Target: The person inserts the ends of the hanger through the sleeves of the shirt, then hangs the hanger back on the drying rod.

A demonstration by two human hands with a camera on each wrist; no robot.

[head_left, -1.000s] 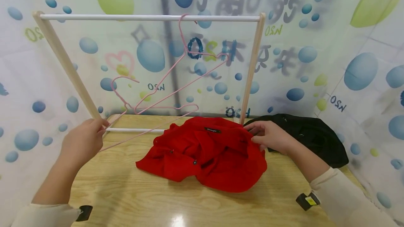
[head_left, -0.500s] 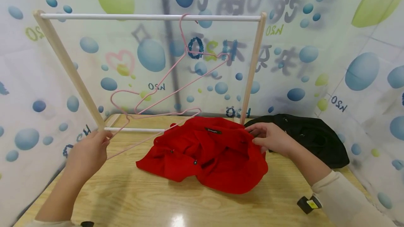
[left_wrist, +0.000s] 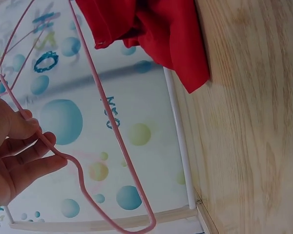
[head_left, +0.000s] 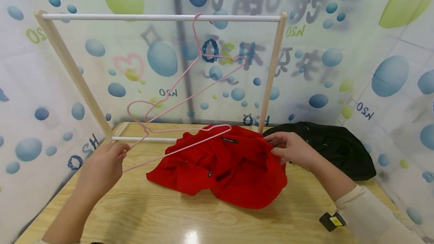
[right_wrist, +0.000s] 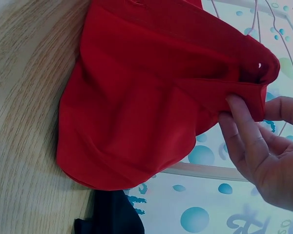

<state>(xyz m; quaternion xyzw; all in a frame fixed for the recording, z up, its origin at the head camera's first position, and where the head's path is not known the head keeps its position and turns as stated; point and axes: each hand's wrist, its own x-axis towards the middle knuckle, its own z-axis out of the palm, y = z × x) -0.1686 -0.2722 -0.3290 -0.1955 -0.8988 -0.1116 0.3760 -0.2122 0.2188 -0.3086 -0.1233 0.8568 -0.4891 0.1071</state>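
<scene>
My left hand (head_left: 105,165) pinches a pink wire clothes hanger (left_wrist: 107,106) by one shoulder, with thumb and fingers on the wire. The hanger's far end reaches over a red shirt (head_left: 251,183) in the head view; contact between them is unclear. The shirt lies crumpled on the table, its neck label and several snap buttons showing. At the shirt's right side, my right hand (head_left: 289,148) pinches the edge of the cloth. In the right wrist view, fingers press a folded red band, lifting that part of the shirt (right_wrist: 132,107).
A clothes rack with wooden posts and a white rail (head_left: 118,17) stands at the back. Another pink hanger (head_left: 195,35) hangs from the rail. A black garment (head_left: 325,157) lies at the back right of the wooden table (head_left: 162,217). Patterned curtains surround it.
My left hand has moved right and down with the hanger, whose far end now overlaps the shirt's upper part. My right hand stays at the shirt's edge.
</scene>
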